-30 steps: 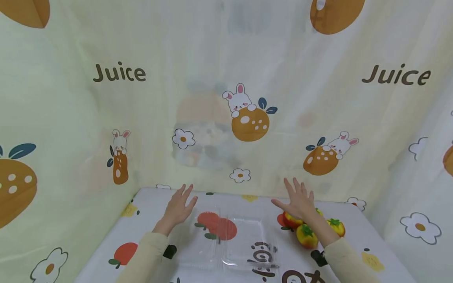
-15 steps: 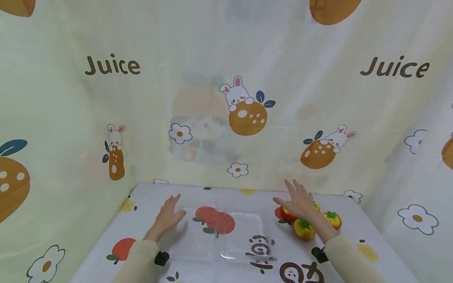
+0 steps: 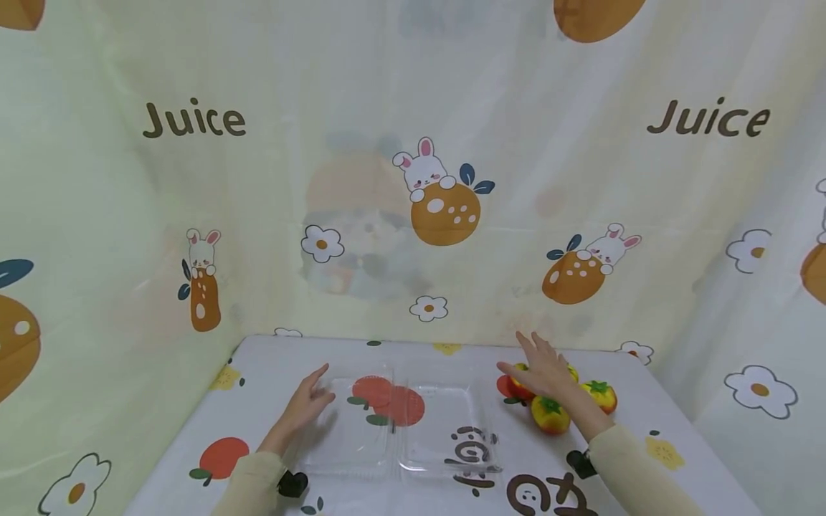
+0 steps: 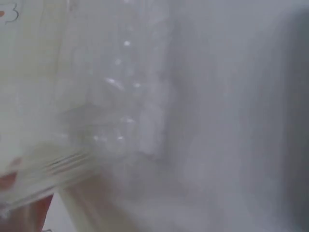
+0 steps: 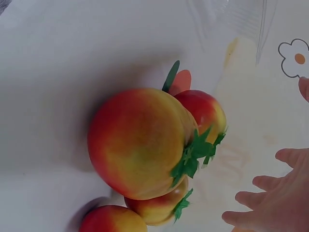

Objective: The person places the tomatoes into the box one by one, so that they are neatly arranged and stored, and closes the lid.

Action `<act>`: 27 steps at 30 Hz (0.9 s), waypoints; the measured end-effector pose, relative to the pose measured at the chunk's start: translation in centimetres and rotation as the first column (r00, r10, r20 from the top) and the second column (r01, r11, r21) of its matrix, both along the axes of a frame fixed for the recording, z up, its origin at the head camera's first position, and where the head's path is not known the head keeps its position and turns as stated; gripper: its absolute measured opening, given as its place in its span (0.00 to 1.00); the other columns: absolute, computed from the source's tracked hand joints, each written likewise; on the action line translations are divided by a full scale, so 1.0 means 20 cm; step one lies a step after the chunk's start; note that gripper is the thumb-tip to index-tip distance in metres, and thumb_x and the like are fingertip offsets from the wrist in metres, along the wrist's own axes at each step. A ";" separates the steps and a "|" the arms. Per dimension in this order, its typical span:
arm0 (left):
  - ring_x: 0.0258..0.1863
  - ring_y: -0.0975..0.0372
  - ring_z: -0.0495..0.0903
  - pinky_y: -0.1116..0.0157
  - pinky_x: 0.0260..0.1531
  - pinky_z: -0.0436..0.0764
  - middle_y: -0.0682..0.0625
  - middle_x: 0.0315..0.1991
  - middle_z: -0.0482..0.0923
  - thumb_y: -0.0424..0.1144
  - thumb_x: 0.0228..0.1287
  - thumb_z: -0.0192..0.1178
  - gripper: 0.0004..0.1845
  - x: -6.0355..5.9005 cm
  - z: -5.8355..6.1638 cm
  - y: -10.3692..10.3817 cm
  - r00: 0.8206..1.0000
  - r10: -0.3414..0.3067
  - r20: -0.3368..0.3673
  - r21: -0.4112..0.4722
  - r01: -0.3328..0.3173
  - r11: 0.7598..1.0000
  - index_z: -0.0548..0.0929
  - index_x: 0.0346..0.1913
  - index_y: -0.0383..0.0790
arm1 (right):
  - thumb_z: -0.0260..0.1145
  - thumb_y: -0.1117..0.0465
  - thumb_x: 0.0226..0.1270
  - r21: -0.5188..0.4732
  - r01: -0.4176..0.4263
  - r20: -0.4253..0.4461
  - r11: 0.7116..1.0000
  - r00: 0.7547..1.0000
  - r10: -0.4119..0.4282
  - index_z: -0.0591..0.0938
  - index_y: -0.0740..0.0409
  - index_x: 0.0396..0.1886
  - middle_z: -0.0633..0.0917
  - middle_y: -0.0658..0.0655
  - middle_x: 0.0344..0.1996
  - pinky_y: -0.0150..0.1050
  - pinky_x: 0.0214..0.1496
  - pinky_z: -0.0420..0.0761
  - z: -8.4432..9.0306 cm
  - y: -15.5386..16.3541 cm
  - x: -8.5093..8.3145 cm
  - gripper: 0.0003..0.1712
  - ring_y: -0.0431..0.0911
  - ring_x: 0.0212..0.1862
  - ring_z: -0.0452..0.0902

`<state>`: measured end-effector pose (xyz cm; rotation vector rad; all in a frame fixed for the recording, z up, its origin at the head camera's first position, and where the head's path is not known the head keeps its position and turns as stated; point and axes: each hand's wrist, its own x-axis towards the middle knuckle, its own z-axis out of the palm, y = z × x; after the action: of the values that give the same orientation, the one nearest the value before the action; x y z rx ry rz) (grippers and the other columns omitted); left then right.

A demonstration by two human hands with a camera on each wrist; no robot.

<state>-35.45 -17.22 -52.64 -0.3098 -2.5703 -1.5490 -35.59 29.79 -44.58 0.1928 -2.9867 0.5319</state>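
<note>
Over the last second both hands have sunk toward the worktop [image 3: 271, 358]. The left hand [image 3: 308, 401] has dropped from above the far left corner of the clear plastic box [image 3: 393, 430] to its left edge, at about 9 o'clock of the box, fingers straight and loosely spread, holding nothing. Whether it already touches the plastic I cannot tell (the box is see-through and the hand is a little blurred). The right hand [image 3: 542, 371] has eased nearer too, and hangs flat and spread over the cluster of toy fruits [image 3: 550, 414], which lie at 3 o'clock of the box, just beside it. My reading is that the work is only starting: the box lies open in two shallow halves with no fruit in it, and no fruit is gripped.

Much is hard to make out. The left wrist view shows only pale blurred plastic with some glints and a ridged edge; no fingers show there. In the right wrist view the fruits [image 5: 140, 142] fill the middle, and the right hand's fingertips [image 5: 263, 195] are cut off at 4 o'clock, apart from them. From the head camera the hand hides part of the cluster, so the count is uncertain.
</note>
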 end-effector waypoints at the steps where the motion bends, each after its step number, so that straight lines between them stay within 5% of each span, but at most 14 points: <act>1: 0.59 0.34 0.72 0.39 0.61 0.66 0.24 0.68 0.58 0.27 0.63 0.59 0.33 0.00 -0.01 0.00 1.000 -0.001 -0.009 0.009 0.001 1.000 0.63 0.71 0.27 | 0.57 0.31 0.65 0.000 0.000 0.005 1.000 1.000 0.000 0.55 0.65 0.77 0.53 0.77 0.72 0.76 0.63 0.46 0.00 0.00 0.00 0.55 0.75 0.71 0.47; 9: 0.57 0.32 0.72 0.44 0.56 0.73 0.21 0.68 0.55 0.22 0.60 0.57 0.34 0.01 -0.06 -0.04 0.998 -0.042 -0.046 0.105 0.046 0.993 0.61 0.70 0.22 | 0.57 0.31 0.65 -0.015 0.003 0.042 1.000 0.999 -0.003 0.53 0.64 0.77 0.52 0.77 0.72 0.75 0.64 0.47 -0.02 0.00 -0.01 0.56 0.74 0.71 0.46; 19: 0.64 0.37 0.67 0.59 0.53 0.76 0.26 0.71 0.55 0.19 0.61 0.52 0.34 -0.02 -0.14 -0.07 0.998 -0.031 0.054 0.222 0.018 0.975 0.59 0.72 0.26 | 0.60 0.40 0.68 -0.041 -0.010 0.074 0.999 0.997 0.013 0.56 0.68 0.75 0.53 0.79 0.71 0.73 0.63 0.56 -0.08 0.03 -0.03 0.49 0.76 0.69 0.52; 27: 0.67 0.39 0.65 0.53 0.59 0.70 0.30 0.73 0.54 0.23 0.66 0.52 0.34 -0.02 -0.11 -0.10 0.990 -0.063 0.123 0.198 0.038 0.979 0.58 0.74 0.30 | 0.62 0.47 0.69 -0.049 -0.015 0.053 0.999 0.998 0.018 0.58 0.73 0.72 0.56 0.83 0.68 0.73 0.61 0.59 -0.12 0.09 -0.06 0.45 0.77 0.66 0.57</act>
<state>-35.82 -19.28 -54.76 -0.2643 -2.4917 -1.8811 -36.72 31.54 -47.02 0.2025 -3.0226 0.6203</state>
